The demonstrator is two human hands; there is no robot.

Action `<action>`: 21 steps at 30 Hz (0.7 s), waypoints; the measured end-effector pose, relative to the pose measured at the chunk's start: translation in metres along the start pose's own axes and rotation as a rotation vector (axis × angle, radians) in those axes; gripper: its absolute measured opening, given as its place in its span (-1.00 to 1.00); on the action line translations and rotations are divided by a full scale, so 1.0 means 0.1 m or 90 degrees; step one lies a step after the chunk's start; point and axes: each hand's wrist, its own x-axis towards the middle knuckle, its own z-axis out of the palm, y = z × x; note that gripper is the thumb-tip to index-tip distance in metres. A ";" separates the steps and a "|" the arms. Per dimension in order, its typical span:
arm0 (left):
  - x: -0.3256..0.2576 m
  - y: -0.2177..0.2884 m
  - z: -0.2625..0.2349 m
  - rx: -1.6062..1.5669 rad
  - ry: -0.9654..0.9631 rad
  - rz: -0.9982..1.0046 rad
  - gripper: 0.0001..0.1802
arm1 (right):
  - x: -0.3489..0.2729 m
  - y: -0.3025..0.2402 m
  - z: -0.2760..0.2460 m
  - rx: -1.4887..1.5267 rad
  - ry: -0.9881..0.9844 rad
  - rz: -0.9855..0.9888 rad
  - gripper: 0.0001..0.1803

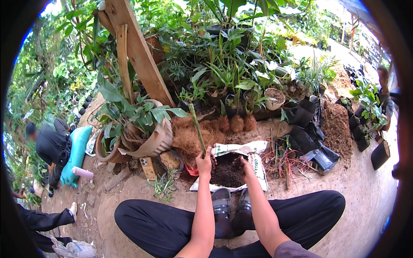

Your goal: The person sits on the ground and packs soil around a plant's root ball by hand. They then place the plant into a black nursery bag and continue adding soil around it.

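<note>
My left hand [204, 165] is closed around the lower end of a long green plant cutting [196, 125], which stands nearly upright above the soil. Below and between my hands lies an opened white plastic sack [258, 160] filled with dark potting soil [228, 173]. At the right side of the sack's opening is my right hand [245, 168], its fingers curled and dark with soil. Whatever lies between those fingers is too small to make out. Brown coconut fibre [189, 139] is heaped just beyond my left hand.
Large pots [157, 135] with leafy plants stand to the left, near a phone [148, 168] and a bowl of tan grains [170, 160]. Red stems [284, 165] and black plant bags [303, 139] lie right. A wooden beam [142, 51] leans behind. Other people [53, 146] are at far left and right.
</note>
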 end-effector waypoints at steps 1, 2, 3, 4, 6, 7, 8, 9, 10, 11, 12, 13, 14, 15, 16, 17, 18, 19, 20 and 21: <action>0.00 -0.01 0.00 0.010 -0.005 0.004 -0.64 | -0.04 -0.04 0.05 -0.016 0.021 -0.011 -0.78; 0.00 -0.04 0.00 0.021 -0.009 0.008 -0.65 | -0.08 -0.07 0.09 -0.032 0.043 -0.022 -0.79; 0.01 -0.07 0.00 0.027 -0.014 -0.002 -0.66 | -0.11 -0.09 0.13 -0.048 0.058 -0.030 -0.79; 0.01 -0.10 0.01 0.058 -0.018 0.010 -0.67 | -0.13 -0.11 0.17 -0.055 0.042 -0.045 -0.79; 0.01 -0.18 0.01 0.113 -0.023 0.002 -0.69 | -0.15 -0.13 0.21 -0.069 0.021 -0.062 -0.79; 0.01 -0.21 0.00 0.158 -0.023 -0.014 -0.69 | -0.15 -0.14 0.22 -0.077 0.003 -0.075 -0.79; -0.01 -0.25 0.01 0.171 -0.037 0.054 -0.68 | -0.15 -0.13 0.23 -0.085 0.006 -0.082 -0.78; -0.03 -0.29 0.04 0.193 -0.043 0.103 -0.67 | -0.14 -0.13 0.23 -0.090 0.015 -0.085 -0.78; -0.04 -0.31 0.06 0.226 -0.042 0.104 -0.66 | -0.12 -0.14 0.23 -0.088 -0.007 -0.091 -0.78; -0.06 -0.32 0.04 0.263 -0.069 -0.038 -0.63 | -0.10 -0.15 0.24 -0.083 -0.024 -0.091 -0.78; -0.10 -0.35 0.06 0.273 -0.071 0.067 -0.63 | -0.08 -0.15 0.25 -0.079 -0.017 -0.086 -0.78; -0.11 -0.37 0.07 0.300 -0.086 0.069 -0.62 | -0.07 -0.14 0.27 -0.041 -0.044 -0.094 -0.77; -0.13 -0.38 0.08 0.323 -0.107 0.081 -0.61 | -0.05 -0.14 0.28 -0.004 -0.048 -0.096 -0.76; -0.13 -0.40 0.09 0.336 -0.108 0.025 -0.61 | -0.05 -0.14 0.30 0.036 -0.027 -0.089 -0.76; -0.13 -0.41 0.10 0.327 -0.125 0.049 -0.60 | -0.05 -0.14 0.31 0.044 -0.046 -0.097 -0.76; -0.14 -0.42 0.10 0.326 -0.142 0.052 -0.60 | -0.05 -0.14 0.32 0.055 -0.040 -0.096 -0.76; -0.13 -0.43 0.11 0.335 -0.157 0.019 -0.59 | -0.06 -0.14 0.33 0.065 -0.037 -0.094 -0.76; -0.14 -0.43 0.11 0.339 -0.156 0.031 -0.58 | -0.07 -0.14 0.35 0.082 -0.041 -0.093 -0.76; -0.15 -0.44 0.12 0.336 -0.145 0.033 -0.61 | -0.07 -0.12 0.37 0.059 -0.040 -0.098 -0.76; -0.16 -0.44 0.11 0.342 -0.137 0.050 -0.63 | -0.10 -0.11 0.38 0.048 -0.053 -0.103 -0.75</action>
